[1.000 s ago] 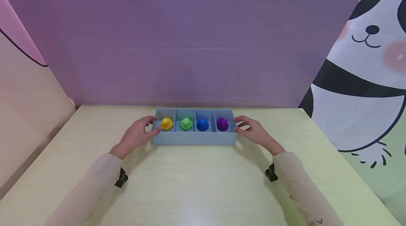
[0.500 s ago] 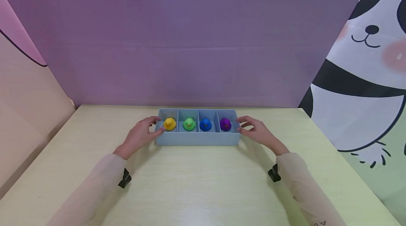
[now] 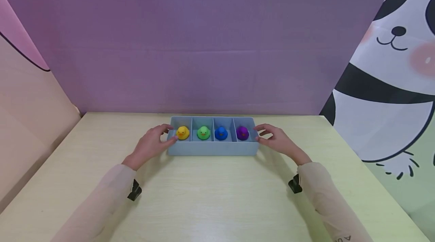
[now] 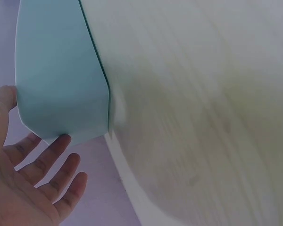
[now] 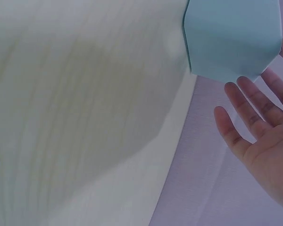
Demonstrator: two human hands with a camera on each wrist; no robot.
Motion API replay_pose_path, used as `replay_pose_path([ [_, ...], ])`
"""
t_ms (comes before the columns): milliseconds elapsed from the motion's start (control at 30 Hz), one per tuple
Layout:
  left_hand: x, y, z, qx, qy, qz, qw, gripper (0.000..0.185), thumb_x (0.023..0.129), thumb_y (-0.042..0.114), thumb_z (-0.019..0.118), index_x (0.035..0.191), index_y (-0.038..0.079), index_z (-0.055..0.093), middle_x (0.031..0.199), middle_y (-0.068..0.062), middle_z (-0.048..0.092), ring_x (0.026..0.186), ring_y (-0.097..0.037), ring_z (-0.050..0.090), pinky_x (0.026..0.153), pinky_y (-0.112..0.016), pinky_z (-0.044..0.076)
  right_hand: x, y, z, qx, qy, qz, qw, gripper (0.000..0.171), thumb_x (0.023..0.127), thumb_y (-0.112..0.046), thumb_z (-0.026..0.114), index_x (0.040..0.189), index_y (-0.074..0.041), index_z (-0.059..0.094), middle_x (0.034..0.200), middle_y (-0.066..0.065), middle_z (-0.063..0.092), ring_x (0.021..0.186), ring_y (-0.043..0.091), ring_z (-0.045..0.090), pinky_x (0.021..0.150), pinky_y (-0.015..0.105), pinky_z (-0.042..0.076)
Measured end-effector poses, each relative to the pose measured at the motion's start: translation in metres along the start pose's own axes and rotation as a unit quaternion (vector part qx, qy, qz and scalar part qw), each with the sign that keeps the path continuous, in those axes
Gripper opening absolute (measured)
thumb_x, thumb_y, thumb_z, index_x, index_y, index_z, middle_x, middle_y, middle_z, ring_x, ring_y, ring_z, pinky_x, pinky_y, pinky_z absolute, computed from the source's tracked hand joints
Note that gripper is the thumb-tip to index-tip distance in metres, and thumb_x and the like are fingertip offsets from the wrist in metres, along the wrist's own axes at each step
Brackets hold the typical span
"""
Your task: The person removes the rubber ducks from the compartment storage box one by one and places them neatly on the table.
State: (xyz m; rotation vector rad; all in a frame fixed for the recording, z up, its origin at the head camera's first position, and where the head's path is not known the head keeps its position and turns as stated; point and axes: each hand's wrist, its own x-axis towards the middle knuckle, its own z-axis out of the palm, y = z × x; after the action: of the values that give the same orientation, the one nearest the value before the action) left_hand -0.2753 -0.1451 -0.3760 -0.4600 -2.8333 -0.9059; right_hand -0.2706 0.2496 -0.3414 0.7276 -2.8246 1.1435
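Note:
A light-blue divided box (image 3: 213, 149) lies near the far edge of the table. Its compartments hold, from left to right, a yellow toy duck (image 3: 182, 133), a green duck (image 3: 203, 133), a blue duck (image 3: 221, 133) and a purple duck (image 3: 242, 133). My left hand (image 3: 149, 147) grips the box's left end, thumb at the front corner and fingers farther back. At the opposite end my right hand (image 3: 279, 144) holds on likewise with thumb and fingers. Both wrist views show fingertips against the box's end walls, the lower fingers free of it; the ducks are hidden there.
The pale wooden table (image 3: 214, 200) spreads in front of the box. Behind its far edge rises a purple backdrop (image 3: 210, 45). A panda picture (image 3: 387, 132) covers the right side, and a pale panel (image 3: 30, 121) stands at left.
The box, with its ducks, has slid slightly to the right, mostly in the first half second. Both hands have travelled along with it, keeping their places at its ends.

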Motion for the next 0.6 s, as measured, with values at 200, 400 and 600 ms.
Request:
replay_pose_path([
  [200, 0.001, -0.002, 0.000, -0.009, -0.003, 0.005, 0.9999, 0.048, 0.087, 0.039, 0.058, 0.123, 0.009, 0.053, 0.122, -0.015, 0.057, 0.109, -0.033, 0.053, 0.088, -0.049, 0.046, 0.000, -0.002, -0.001, -0.010, -0.002, 0.004, 1.000, 0.033, 0.086, -0.003, 0.058, 0.117, 0.008, 0.052, 0.122, 0.029, 0.052, 0.106, 0.044, 0.052, 0.084, 0.050, 0.048],
  [400, 0.002, -0.005, -0.001, -0.019, -0.001, 0.014, 0.9997, 0.045, 0.088, 0.037, 0.058, 0.122, 0.008, 0.054, 0.120, -0.015, 0.059, 0.107, -0.034, 0.054, 0.087, -0.048, 0.046, 0.012, 0.026, 0.000, -0.028, 0.003, -0.009, 1.000, 0.036, 0.086, -0.009, 0.061, 0.118, 0.005, 0.053, 0.121, 0.024, 0.054, 0.106, 0.041, 0.053, 0.084, 0.049, 0.048],
  [600, 0.003, -0.008, 0.001, -0.039, 0.006, 0.017, 0.9991, 0.043, 0.087, 0.035, 0.059, 0.119, 0.008, 0.055, 0.120, -0.014, 0.059, 0.106, -0.035, 0.054, 0.087, -0.048, 0.047, 0.021, 0.035, -0.002, -0.040, 0.017, -0.017, 0.999, 0.039, 0.083, -0.010, 0.063, 0.118, 0.003, 0.053, 0.120, 0.022, 0.056, 0.107, 0.040, 0.054, 0.084, 0.056, 0.045],
])
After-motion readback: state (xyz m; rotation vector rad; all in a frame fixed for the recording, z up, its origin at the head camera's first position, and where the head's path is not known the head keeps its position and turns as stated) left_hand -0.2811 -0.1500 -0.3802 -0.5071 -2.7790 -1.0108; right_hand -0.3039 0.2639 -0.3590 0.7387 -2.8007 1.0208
